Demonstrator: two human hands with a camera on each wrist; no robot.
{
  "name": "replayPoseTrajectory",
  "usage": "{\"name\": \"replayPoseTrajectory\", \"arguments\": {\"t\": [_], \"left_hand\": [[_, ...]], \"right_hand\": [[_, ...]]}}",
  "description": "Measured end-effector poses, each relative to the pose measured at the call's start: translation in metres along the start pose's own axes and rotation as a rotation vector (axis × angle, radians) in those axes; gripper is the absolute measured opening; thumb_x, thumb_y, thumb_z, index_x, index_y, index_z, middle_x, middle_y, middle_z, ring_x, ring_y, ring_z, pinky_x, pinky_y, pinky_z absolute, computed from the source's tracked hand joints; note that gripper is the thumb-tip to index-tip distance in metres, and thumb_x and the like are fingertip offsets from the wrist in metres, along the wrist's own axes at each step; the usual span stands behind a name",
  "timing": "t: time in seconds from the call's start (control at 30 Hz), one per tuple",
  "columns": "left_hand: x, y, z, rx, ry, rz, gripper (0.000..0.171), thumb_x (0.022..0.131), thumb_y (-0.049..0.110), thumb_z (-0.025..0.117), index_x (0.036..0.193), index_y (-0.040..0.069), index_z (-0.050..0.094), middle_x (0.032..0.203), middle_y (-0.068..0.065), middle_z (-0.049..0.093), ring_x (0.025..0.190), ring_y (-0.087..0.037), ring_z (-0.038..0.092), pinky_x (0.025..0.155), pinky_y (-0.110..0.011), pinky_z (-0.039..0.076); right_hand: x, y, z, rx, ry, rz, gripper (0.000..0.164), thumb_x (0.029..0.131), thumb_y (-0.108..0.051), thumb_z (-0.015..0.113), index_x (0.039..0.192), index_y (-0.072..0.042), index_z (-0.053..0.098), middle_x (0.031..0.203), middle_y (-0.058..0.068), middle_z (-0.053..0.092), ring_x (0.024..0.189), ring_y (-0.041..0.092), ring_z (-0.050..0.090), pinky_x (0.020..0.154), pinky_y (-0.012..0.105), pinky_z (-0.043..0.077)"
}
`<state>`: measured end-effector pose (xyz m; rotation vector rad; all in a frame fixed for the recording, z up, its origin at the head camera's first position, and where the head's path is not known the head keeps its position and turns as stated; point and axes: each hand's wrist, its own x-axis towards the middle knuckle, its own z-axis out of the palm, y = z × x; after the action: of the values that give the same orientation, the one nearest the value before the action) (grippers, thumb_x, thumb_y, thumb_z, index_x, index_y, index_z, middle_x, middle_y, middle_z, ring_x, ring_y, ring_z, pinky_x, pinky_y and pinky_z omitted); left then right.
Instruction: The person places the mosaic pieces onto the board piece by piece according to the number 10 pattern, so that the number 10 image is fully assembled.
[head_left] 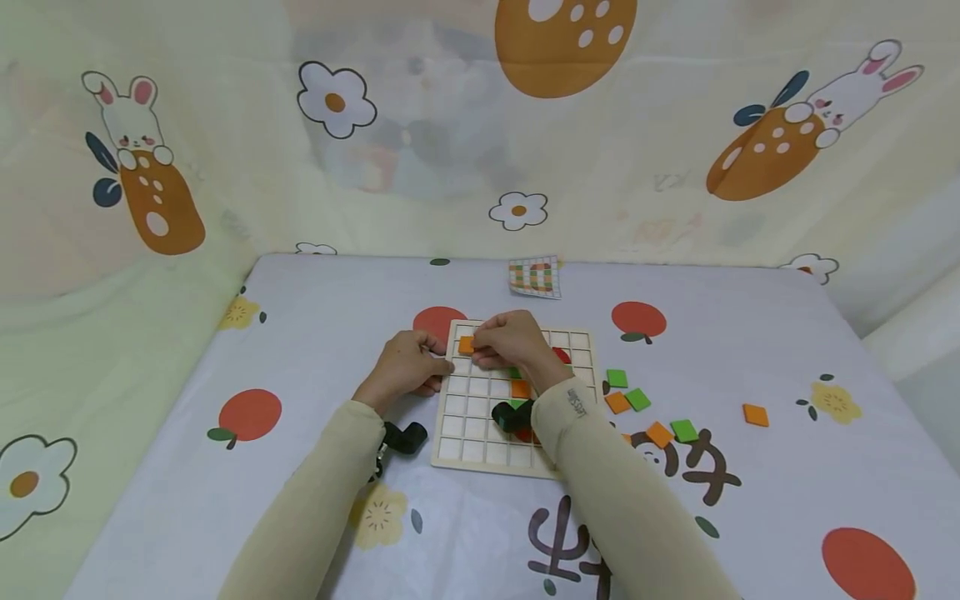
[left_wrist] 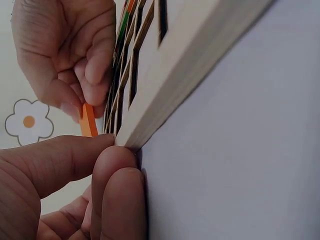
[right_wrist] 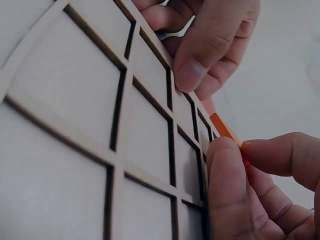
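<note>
A pale wooden grid board (head_left: 472, 427) lies on the table in front of me. My left hand (head_left: 405, 362) pinches its left edge between thumb and fingers; the left wrist view shows the fingertips against the wooden rim (left_wrist: 165, 95). Over the far left cells, my right hand (head_left: 517, 342) pinches an orange square tile (head_left: 466, 344) by its side. In the right wrist view this tile (right_wrist: 225, 127) is tilted at the grid; whether it sits in a cell cannot be told. Green, orange and red tiles in the middle columns are partly hidden by the right hand and wrist.
Loose green tiles (head_left: 617, 378) and orange tiles (head_left: 755, 415) lie scattered right of the board. A small card with a coloured grid pattern (head_left: 535, 277) lies behind it. A printed cloth covers the table (head_left: 337, 333), and a printed curtain (head_left: 420, 167) hangs at the back.
</note>
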<state>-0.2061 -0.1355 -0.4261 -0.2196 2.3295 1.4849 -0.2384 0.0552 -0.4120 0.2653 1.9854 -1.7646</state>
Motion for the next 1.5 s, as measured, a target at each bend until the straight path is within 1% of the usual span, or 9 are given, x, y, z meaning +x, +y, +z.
{"name": "replayPoseTrajectory", "arguments": {"t": [0.2,0.5,0.77,1.03,1.17,1.33,1.43,1.5], "left_hand": [[0.0,0.001,0.001,-0.001,-0.005,0.013,0.027,0.091,0.01,0.079,0.112,0.003,0.064,0.077,-0.007,0.065,0.058,-0.013,0.062,0.055,-0.023,0.058],[-0.001,0.0,0.0,-0.017,-0.004,0.015,0.027,0.09,0.009,0.08,0.111,0.003,0.063,0.078,-0.007,0.066,0.058,-0.014,0.063,0.056,-0.024,0.058],[0.0,-0.002,0.001,-0.021,-0.002,0.014,0.027,0.09,0.008,0.08,0.111,0.003,0.063,0.077,-0.007,0.065,0.058,-0.013,0.063,0.055,-0.024,0.058],[0.0,-0.001,0.0,-0.017,-0.004,0.018,0.027,0.09,0.009,0.08,0.111,0.003,0.063,0.077,-0.007,0.066,0.058,-0.013,0.063,0.055,-0.024,0.058],[0.0,-0.001,0.0,-0.014,-0.004,0.016,0.027,0.09,0.009,0.08,0.11,0.003,0.063,0.076,-0.007,0.066,0.058,-0.013,0.063,0.055,-0.023,0.057],[-0.001,-0.002,0.0,-0.014,-0.001,0.004,0.026,0.09,0.01,0.08,0.11,0.004,0.063,0.077,-0.008,0.066,0.057,-0.014,0.063,0.055,-0.023,0.057],[-0.002,-0.001,0.0,-0.015,-0.003,0.003,0.026,0.091,0.01,0.079,0.11,0.004,0.063,0.079,-0.008,0.066,0.058,-0.014,0.063,0.056,-0.023,0.057],[-0.002,0.0,0.0,-0.011,-0.004,0.009,0.026,0.091,0.01,0.079,0.111,0.004,0.063,0.079,-0.009,0.065,0.058,-0.014,0.063,0.055,-0.023,0.057]], "right_hand": [[0.002,0.001,0.002,-0.016,0.002,0.0,0.018,0.095,-0.007,0.073,0.109,0.002,0.069,0.081,0.01,0.073,0.06,0.012,0.07,0.062,0.023,0.06],[0.004,0.003,0.007,-0.066,0.012,-0.037,0.015,0.094,-0.007,0.071,0.105,0.002,0.07,0.075,0.008,0.07,0.058,0.013,0.067,0.06,0.024,0.06],[0.003,0.003,0.009,-0.076,0.016,-0.046,0.013,0.094,-0.007,0.071,0.103,0.003,0.071,0.075,0.008,0.07,0.058,0.012,0.066,0.06,0.023,0.06],[0.002,0.002,0.01,-0.089,0.024,-0.049,0.015,0.095,-0.007,0.071,0.106,0.004,0.071,0.073,0.007,0.069,0.057,0.012,0.065,0.06,0.024,0.06],[0.002,0.003,0.009,-0.079,0.016,-0.053,0.015,0.096,-0.007,0.07,0.106,0.004,0.071,0.078,0.01,0.071,0.058,0.013,0.066,0.061,0.024,0.061],[0.0,0.004,0.002,-0.071,0.0,-0.086,0.019,0.097,-0.01,0.07,0.11,0.004,0.072,0.084,0.012,0.073,0.062,0.014,0.067,0.063,0.026,0.061],[-0.005,0.002,-0.008,-0.085,0.009,-0.113,0.022,0.098,-0.011,0.071,0.114,0.004,0.072,0.086,0.013,0.072,0.064,0.016,0.067,0.064,0.028,0.062],[-0.009,0.0,-0.018,-0.102,0.014,-0.122,0.024,0.099,-0.013,0.071,0.116,0.004,0.071,0.088,0.014,0.072,0.066,0.016,0.067,0.066,0.028,0.062]]}}
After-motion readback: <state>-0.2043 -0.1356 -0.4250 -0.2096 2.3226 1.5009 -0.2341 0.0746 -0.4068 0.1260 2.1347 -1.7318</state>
